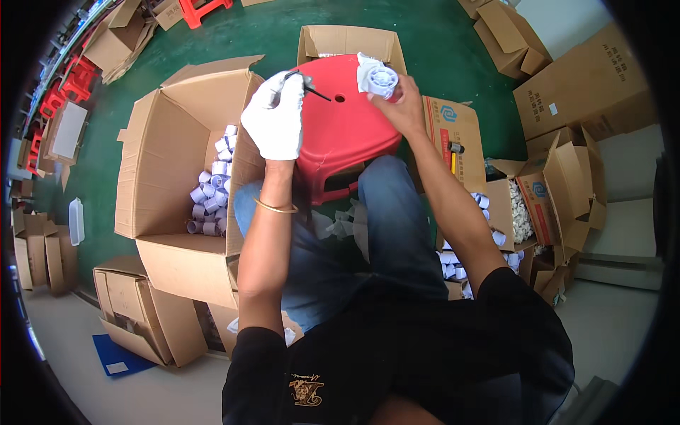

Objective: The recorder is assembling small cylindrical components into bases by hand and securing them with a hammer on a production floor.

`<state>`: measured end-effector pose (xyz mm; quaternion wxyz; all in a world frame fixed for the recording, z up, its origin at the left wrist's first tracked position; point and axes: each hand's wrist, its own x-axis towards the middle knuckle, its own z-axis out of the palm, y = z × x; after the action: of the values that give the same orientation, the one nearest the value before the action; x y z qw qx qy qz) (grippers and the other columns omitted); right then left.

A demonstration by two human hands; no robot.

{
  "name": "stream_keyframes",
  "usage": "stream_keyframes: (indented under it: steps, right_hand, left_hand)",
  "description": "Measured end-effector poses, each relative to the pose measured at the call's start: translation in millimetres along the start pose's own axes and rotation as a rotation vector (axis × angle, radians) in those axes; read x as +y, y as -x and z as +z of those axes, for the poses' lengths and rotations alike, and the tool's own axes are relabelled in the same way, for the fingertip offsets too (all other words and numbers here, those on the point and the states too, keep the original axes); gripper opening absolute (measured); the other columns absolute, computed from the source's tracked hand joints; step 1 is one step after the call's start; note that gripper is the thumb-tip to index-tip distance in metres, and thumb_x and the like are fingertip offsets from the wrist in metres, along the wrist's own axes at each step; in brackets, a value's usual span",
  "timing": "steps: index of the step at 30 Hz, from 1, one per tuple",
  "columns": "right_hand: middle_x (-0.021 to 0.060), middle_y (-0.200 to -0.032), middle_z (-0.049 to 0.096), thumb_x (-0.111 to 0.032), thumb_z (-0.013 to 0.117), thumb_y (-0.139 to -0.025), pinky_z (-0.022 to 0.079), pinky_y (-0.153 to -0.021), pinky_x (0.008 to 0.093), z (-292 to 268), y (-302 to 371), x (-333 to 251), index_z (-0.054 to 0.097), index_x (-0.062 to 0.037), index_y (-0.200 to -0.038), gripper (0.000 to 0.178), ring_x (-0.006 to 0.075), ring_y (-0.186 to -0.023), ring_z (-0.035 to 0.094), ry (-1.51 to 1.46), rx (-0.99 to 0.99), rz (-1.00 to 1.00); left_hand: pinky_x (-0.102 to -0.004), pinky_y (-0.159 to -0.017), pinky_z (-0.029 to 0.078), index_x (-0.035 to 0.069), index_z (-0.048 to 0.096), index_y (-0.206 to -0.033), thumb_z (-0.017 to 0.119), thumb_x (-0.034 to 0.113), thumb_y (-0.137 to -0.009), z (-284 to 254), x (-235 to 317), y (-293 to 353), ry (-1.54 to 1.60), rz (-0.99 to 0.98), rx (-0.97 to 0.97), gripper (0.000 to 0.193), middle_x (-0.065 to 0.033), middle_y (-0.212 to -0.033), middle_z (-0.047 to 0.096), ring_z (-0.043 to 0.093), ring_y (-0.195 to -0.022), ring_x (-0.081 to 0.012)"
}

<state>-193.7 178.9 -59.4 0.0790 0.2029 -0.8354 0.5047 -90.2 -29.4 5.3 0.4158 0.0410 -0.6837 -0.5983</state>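
Note:
My left hand [276, 119], in a white glove, is raised at the left side of a red plastic stool [333, 134]. Its fingers are closed on a thin black rod-like tool [319, 93], which points right over the seat; the tool's exact kind is unclear. At the stool's far right edge, my bare right hand [402, 110] grips a white round plastic part [382, 81] with a ribbed open end facing up. Beside that part hangs a crumpled white piece [365, 65], maybe cloth or film. A gap separates the tool from the part.
Left of my legs stands an open carton [177, 163] with several white plastic rings [210, 191]. More white parts [453, 265] lie at my right. A hammer [454, 156] with a yellow handle rests on a carton flap. Another carton [350, 41] stands behind the stool.

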Motion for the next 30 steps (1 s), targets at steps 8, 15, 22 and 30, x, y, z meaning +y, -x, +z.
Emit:
stream_keyframes:
  steps: [8, 15, 22, 30]
  right_hand:
    - [0.0140, -0.106, 0.064, -0.011, 0.077, -0.069, 0.051, -0.083, 0.0378, 46.6, -17.5, 10.3, 0.056, -0.0035, -0.121, 0.056, 0.0286, -0.093, 0.062, 0.076, -0.067, -0.127]
    - [0.0132, -0.107, 0.066, -0.012, 0.077, -0.069, 0.049, -0.086, 0.0411, 68.8, -18.6, 21.1, 0.056, -0.0064, -0.122, 0.058, 0.0316, -0.097, 0.060, 0.166, -0.075, -0.161]
    - [0.0126, -0.109, 0.066, -0.013, 0.077, -0.069, 0.047, -0.089, 0.0414, 69.8, -17.0, 20.1, 0.056, -0.0077, -0.122, 0.058, 0.0322, -0.096, 0.060, 0.167, -0.065, -0.138]
    - [0.0128, -0.109, 0.066, -0.012, 0.077, -0.068, 0.047, -0.089, 0.0412, 72.8, -13.3, 20.2, 0.055, -0.0073, -0.123, 0.059, 0.0321, -0.095, 0.060, 0.152, -0.030, -0.154]
  left_hand:
    - [-0.0221, -0.067, 0.052, -0.007, 0.069, -0.100, 0.062, 0.005, -0.091, 17.4, -34.7, -17.1, -0.112, -0.052, 0.052, 0.017, -0.0100, -0.080, 0.072, 0.065, -0.068, -0.0134]
    - [-0.0227, -0.068, 0.052, -0.004, 0.073, -0.098, 0.067, 0.008, -0.087, 43.1, -44.3, -17.5, -0.124, -0.150, 0.054, 0.016, -0.0066, -0.079, 0.073, 0.065, -0.071, -0.0118]
    - [-0.0217, -0.068, 0.051, -0.004, 0.074, -0.095, 0.069, 0.007, -0.086, 60.9, -67.0, -17.8, -0.136, -0.145, -0.004, 0.015, -0.0056, -0.079, 0.074, 0.064, -0.070, -0.0103]
    - [-0.0221, -0.067, 0.051, -0.003, 0.074, -0.094, 0.070, 0.007, -0.084, 64.1, -74.4, -11.2, -0.193, -0.102, -0.038, 0.014, -0.0053, -0.080, 0.074, 0.065, -0.069, -0.0109]
